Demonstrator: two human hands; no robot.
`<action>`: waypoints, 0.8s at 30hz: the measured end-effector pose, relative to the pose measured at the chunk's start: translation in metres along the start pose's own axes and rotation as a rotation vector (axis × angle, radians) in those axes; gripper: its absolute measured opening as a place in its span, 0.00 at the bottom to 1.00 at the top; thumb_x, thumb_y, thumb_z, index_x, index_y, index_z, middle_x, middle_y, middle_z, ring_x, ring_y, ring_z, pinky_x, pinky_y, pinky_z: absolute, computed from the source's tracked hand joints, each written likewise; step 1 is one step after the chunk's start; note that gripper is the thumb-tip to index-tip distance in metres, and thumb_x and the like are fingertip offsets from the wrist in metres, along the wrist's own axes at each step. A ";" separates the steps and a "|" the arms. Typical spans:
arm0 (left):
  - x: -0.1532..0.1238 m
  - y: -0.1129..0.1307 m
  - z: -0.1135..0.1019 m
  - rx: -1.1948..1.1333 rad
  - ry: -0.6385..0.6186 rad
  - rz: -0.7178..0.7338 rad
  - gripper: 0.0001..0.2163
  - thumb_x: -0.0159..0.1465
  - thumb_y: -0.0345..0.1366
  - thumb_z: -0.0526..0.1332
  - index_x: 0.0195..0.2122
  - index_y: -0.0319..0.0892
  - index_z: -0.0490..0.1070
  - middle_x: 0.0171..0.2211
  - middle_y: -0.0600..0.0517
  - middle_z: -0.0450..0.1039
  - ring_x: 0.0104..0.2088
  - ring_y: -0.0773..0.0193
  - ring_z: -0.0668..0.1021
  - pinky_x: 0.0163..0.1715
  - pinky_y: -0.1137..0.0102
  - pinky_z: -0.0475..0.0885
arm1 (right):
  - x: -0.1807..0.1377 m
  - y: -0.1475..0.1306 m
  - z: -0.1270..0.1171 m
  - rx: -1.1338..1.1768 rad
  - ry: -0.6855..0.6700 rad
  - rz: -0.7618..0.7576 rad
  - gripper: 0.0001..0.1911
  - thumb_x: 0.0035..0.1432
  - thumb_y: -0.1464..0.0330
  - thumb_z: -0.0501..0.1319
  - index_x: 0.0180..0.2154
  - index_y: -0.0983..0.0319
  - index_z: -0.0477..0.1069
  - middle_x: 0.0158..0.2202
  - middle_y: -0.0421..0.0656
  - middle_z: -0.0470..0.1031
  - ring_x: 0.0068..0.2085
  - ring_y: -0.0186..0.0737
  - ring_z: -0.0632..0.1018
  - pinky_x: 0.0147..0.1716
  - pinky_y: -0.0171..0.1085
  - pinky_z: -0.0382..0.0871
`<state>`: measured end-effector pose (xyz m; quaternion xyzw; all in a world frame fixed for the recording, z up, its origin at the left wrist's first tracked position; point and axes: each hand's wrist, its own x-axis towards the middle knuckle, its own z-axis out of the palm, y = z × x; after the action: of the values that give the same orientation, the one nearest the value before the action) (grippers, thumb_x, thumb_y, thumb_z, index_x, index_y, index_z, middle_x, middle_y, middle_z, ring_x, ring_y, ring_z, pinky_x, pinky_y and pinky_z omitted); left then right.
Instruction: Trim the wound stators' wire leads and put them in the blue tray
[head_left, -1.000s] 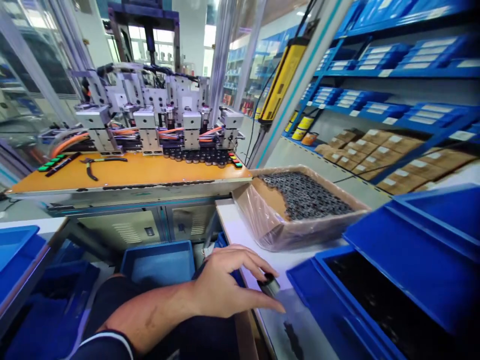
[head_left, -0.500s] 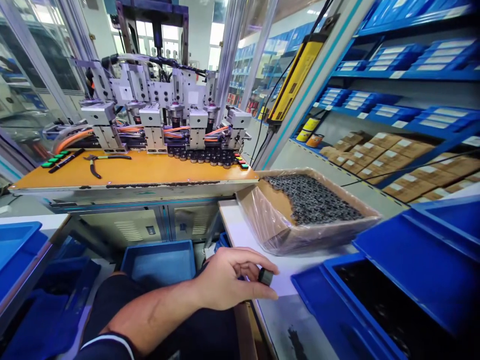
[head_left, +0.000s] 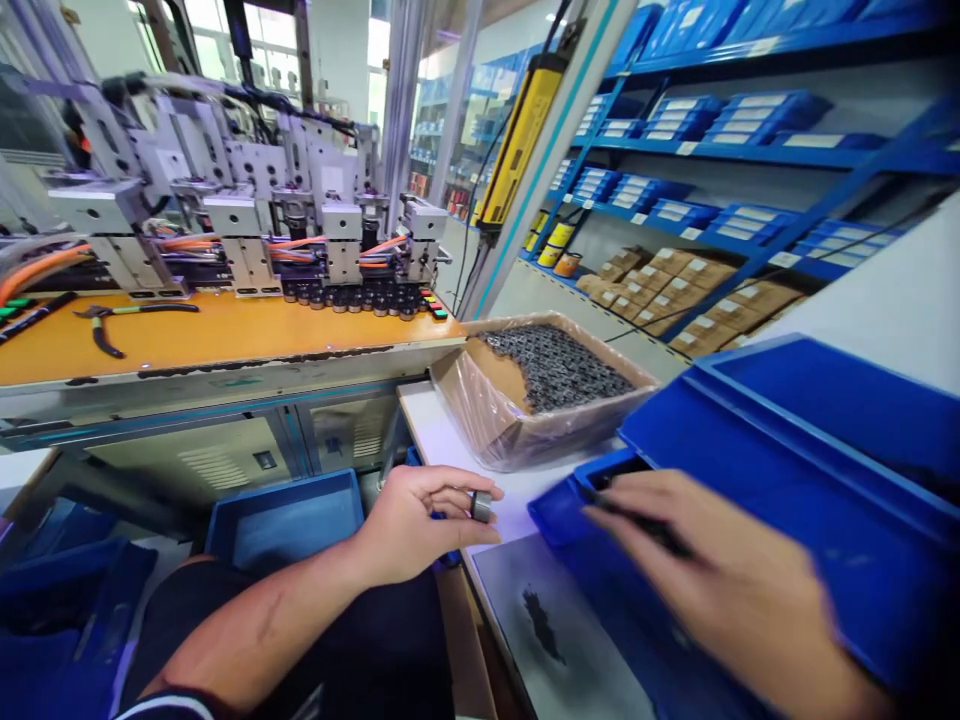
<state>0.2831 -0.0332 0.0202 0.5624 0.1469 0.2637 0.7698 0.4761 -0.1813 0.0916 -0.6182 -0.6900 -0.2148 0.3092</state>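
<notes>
My left hand (head_left: 416, 522) pinches a small dark cylindrical part (head_left: 481, 506) between thumb and fingertips, above the white bench top (head_left: 442, 432). Its greyish rim faces right. My right hand (head_left: 712, 565), smeared by motion, is over the blue bin (head_left: 559, 512) on the right. Its thumb and fingers are closed on a small black part (head_left: 600, 487), and something dark also shows under the curled fingers; the blur hides their exact shape. A gap separates the two hands.
A plastic-lined carton (head_left: 517, 435) of dark parts stands behind my hands. On the orange machine table (head_left: 247, 340) lie pliers (head_left: 105, 325) and rows of dark round parts (head_left: 352, 298). A blue tray (head_left: 289, 520) sits lower left; a blue bin (head_left: 757, 400) stands at right.
My right hand has come into view at the right, over the blue bin. The view has turned right; my left hand still holds the cylindrical part, its rim now turned more toward the right.
</notes>
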 end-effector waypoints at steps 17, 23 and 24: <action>-0.001 -0.016 0.029 0.130 -0.104 0.174 0.18 0.50 0.32 0.75 0.42 0.36 0.79 0.32 0.46 0.83 0.32 0.64 0.83 0.37 0.75 0.78 | -0.036 -0.021 0.034 0.183 0.038 -0.115 0.10 0.61 0.75 0.62 0.45 0.66 0.69 0.37 0.48 0.76 0.40 0.39 0.79 0.37 0.36 0.77; -0.007 -0.013 0.029 0.071 -0.103 0.118 0.19 0.47 0.28 0.75 0.41 0.37 0.79 0.33 0.47 0.84 0.32 0.63 0.84 0.36 0.74 0.80 | -0.037 -0.022 0.029 0.164 0.003 -0.166 0.11 0.63 0.75 0.60 0.47 0.63 0.69 0.39 0.48 0.75 0.37 0.37 0.79 0.32 0.34 0.76; -0.007 -0.013 0.029 0.050 -0.106 0.098 0.19 0.46 0.27 0.76 0.41 0.37 0.79 0.33 0.48 0.84 0.32 0.62 0.84 0.36 0.74 0.81 | -0.036 -0.023 0.028 0.152 0.000 -0.169 0.11 0.63 0.74 0.60 0.48 0.62 0.69 0.39 0.47 0.76 0.37 0.37 0.79 0.32 0.34 0.76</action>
<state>0.2955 -0.0636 0.0168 0.6011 0.0849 0.2673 0.7484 0.4508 -0.1918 0.0486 -0.5324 -0.7540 -0.1871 0.3361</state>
